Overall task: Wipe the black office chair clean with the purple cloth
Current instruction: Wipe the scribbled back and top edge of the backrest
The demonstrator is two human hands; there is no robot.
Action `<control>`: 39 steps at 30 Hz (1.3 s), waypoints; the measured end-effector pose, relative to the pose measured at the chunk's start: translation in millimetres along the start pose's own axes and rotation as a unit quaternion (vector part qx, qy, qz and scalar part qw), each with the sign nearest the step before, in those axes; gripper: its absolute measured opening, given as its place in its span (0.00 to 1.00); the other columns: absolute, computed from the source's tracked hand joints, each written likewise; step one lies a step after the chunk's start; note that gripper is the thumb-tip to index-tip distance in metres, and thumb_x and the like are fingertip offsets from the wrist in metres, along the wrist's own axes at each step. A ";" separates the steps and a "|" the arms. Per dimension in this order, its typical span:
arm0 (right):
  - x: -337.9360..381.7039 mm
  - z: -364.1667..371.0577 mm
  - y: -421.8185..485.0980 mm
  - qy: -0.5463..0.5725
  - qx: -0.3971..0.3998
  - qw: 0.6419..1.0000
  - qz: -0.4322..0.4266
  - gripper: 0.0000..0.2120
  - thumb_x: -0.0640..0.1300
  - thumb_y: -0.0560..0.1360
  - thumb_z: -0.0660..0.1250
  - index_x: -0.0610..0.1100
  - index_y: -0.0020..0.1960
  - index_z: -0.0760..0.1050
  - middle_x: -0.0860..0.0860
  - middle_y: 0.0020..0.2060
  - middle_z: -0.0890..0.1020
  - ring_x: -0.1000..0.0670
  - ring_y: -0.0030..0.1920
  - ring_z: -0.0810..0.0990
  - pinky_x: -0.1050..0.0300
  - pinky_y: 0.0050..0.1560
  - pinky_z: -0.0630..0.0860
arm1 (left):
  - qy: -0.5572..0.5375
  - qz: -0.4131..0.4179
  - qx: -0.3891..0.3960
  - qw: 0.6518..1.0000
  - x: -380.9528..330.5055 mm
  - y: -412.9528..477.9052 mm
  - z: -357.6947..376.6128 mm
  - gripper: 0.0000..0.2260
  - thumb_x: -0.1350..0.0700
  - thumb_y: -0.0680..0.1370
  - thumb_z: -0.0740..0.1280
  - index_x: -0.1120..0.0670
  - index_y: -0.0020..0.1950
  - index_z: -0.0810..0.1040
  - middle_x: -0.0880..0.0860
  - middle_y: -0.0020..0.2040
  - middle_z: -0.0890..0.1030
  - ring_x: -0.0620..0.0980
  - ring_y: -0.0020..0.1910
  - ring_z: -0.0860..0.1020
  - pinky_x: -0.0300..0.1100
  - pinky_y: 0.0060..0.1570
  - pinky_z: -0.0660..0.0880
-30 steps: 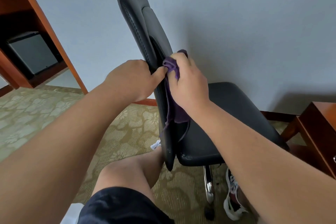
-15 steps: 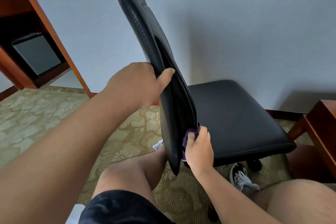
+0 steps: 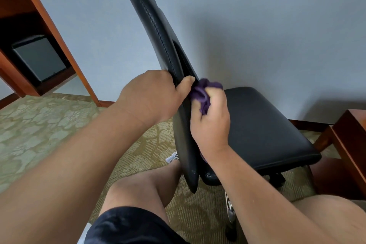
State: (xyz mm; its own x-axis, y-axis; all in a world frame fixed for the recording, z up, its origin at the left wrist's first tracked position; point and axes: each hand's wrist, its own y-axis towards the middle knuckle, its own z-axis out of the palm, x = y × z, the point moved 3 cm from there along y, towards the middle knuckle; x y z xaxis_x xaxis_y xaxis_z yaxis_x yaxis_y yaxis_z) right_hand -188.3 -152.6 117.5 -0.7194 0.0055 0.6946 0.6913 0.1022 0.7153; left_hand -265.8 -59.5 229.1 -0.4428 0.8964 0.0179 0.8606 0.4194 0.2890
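Left hand [image 3: 150, 95]: fingers out of sight behind the chair backrest [image 3: 158, 31]; only the thumb shows. Purple cloth [image 3: 200, 93]: bunched above the right hand [image 3: 212, 123] fingers, remainder covered by the palm. Purple scrap below the wrist is probably the same cloth. Chair base [image 3: 277, 179] is mostly hidden under the seat and forearm.

On my feed I saw a grey-blue wall [image 3: 267, 16] behind everything and a green-gold patterned carpet [image 3: 39, 128] across the floor. A reddish wooden shelf unit [image 3: 51, 25] stood at far left, with a dark box [image 3: 38, 56] on its lower shelf. A reddish wooden cabinet [image 3: 352, 134] sat at the right edge.
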 end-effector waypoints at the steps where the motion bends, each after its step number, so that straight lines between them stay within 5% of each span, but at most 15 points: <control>1: -15.9 -0.8 -16.1 -0.013 0.015 1.000 0.020 0.07 0.43 0.78 0.65 0.41 0.53 0.75 0.49 0.51 0.77 0.48 0.47 0.77 0.56 0.43 0.73 | -0.003 0.000 -0.002 1.000 0.3 0.2 0.5 0.31 0.34 0.78 0.46 0.58 0.39 0.73 0.54 0.31 0.69 0.55 0.33 0.71 0.44 0.28 0.59; 8: -95.7 -6.5 -127.6 -0.059 0.114 0.945 0.302 0.10 0.46 0.78 0.66 0.57 0.47 0.65 0.56 0.45 0.77 0.51 0.46 0.79 0.61 0.42 0.72 | -0.041 -0.017 -0.004 0.999 3.2 -0.5 0.7 0.30 0.34 0.79 0.48 0.57 0.33 0.68 0.55 0.31 0.72 0.53 0.31 0.71 0.44 0.30 0.63; 15: -49.5 -6.2 -50.0 0.003 -0.001 0.975 0.224 0.05 0.46 0.77 0.65 0.55 0.48 0.70 0.54 0.42 0.77 0.57 0.42 0.76 0.67 0.40 0.69 | -0.010 0.000 0.034 0.999 -0.4 3.2 0.1 0.35 0.35 0.73 0.38 0.51 0.58 0.77 0.53 0.34 0.70 0.51 0.32 0.70 0.43 0.26 0.58; 18: -15.6 -10.3 3.9 -0.001 -0.028 0.995 0.100 0.04 0.46 0.76 0.66 0.49 0.49 0.71 0.52 0.41 0.76 0.53 0.41 0.74 0.64 0.41 0.69 | -0.023 -0.015 0.019 0.999 -0.6 0.2 -1.1 0.31 0.34 0.76 0.42 0.55 0.49 0.76 0.55 0.35 0.72 0.52 0.33 0.71 0.44 0.28 0.59; 22: 9.0 -2.7 37.0 -0.047 0.012 0.998 -0.032 0.09 0.50 0.78 0.62 0.45 0.51 0.73 0.51 0.44 0.75 0.54 0.40 0.72 0.59 0.36 0.69 | -0.011 0.000 0.001 1.000 -6.0 -1.8 -2.1 0.31 0.36 0.76 0.42 0.54 0.57 0.76 0.53 0.33 0.68 0.52 0.31 0.68 0.43 0.28 0.60; 23: 3.4 -3.5 33.7 -0.071 0.021 0.996 -0.041 0.10 0.51 0.78 0.61 0.45 0.52 0.73 0.51 0.45 0.75 0.53 0.40 0.73 0.57 0.35 0.70 | -0.011 -0.004 -0.001 1.000 -5.7 -2.4 -1.4 0.31 0.35 0.77 0.42 0.55 0.52 0.77 0.53 0.33 0.69 0.53 0.32 0.69 0.43 0.29 0.60; 25: -21.1 -9.3 17.1 -0.112 0.036 0.993 -0.022 0.10 0.51 0.78 0.59 0.45 0.53 0.73 0.50 0.48 0.76 0.48 0.42 0.76 0.53 0.37 0.74 | -0.032 -0.021 -0.006 0.999 -4.1 -4.4 -1.4 0.29 0.34 0.79 0.47 0.56 0.36 0.71 0.54 0.32 0.70 0.55 0.34 0.72 0.44 0.32 0.62; 27: -54.7 -17.7 -9.3 -0.157 0.056 0.986 0.029 0.09 0.50 0.79 0.59 0.46 0.51 0.72 0.51 0.48 0.76 0.46 0.40 0.77 0.51 0.37 0.75 | -0.039 -0.013 -0.014 0.999 -5.2 -4.4 -0.6 0.29 0.34 0.79 0.49 0.56 0.32 0.67 0.55 0.31 0.71 0.54 0.32 0.71 0.45 0.31 0.63; 33: -118.1 -26.8 -82.4 -0.265 0.159 0.931 0.194 0.05 0.51 0.82 0.54 0.55 0.47 0.61 0.57 0.42 0.72 0.52 0.36 0.74 0.57 0.34 0.67 | -0.015 -0.002 0.001 1.000 -3.0 -2.2 -0.3 0.29 0.37 0.80 0.46 0.62 0.42 0.69 0.56 0.32 0.70 0.53 0.30 0.70 0.44 0.29 0.63; 36: -114.8 -25.1 -86.1 -0.211 0.158 0.933 0.243 0.03 0.49 0.82 0.55 0.55 0.50 0.64 0.56 0.46 0.75 0.57 0.40 0.75 0.64 0.34 0.67 | -0.031 -0.019 0.002 0.999 -2.2 -1.5 -3.7 0.29 0.36 0.80 0.48 0.59 0.34 0.68 0.56 0.31 0.71 0.52 0.30 0.70 0.44 0.29 0.62; 39: -91.2 -24.3 -67.6 -0.141 0.125 0.958 0.218 0.03 0.48 0.82 0.57 0.52 0.52 0.68 0.54 0.47 0.75 0.53 0.44 0.76 0.60 0.40 0.70 | -0.021 0.000 0.000 1.000 -5.2 -4.6 -6.6 0.22 0.40 0.82 0.50 0.52 0.37 0.70 0.56 0.32 0.70 0.54 0.32 0.71 0.46 0.29 0.67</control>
State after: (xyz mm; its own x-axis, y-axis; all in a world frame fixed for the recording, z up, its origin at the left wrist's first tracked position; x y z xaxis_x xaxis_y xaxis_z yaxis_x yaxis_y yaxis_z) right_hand -167.8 -184.2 7.6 -0.3807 0.3665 0.8490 0.9174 0.2646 0.2972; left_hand -269.2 -67.0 234.0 -0.4325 0.9014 -0.0224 0.8605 0.4200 0.2884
